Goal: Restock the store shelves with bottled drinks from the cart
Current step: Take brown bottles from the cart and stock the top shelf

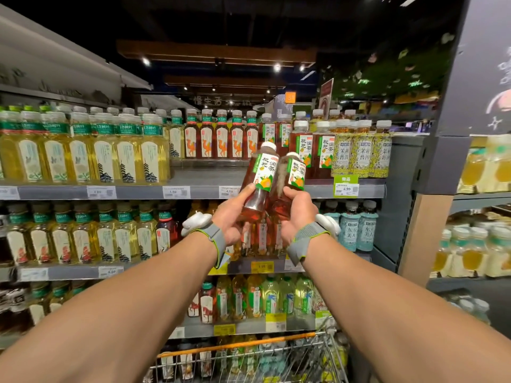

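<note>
- You have two amber tea bottles raised in front of the top shelf (193,192): the left bottle (255,179) and the right bottle (290,183), side by side, both tilted with their caps leaning far and right.
- Your left hand (229,219) has thumb and fingers curled round the lower body of the left bottle. Your right hand (298,214) grips the right bottle the same way.
- Neither bottle is on the shelf yet.
- Matching bottles (304,147) already stand just right of yours. A bare stretch of shelf lies behind and to the left, so that looks like your slot.
- The cart (249,360), near you at the bottom, holds many more bottles, so most of the restocking looks undone.
</note>
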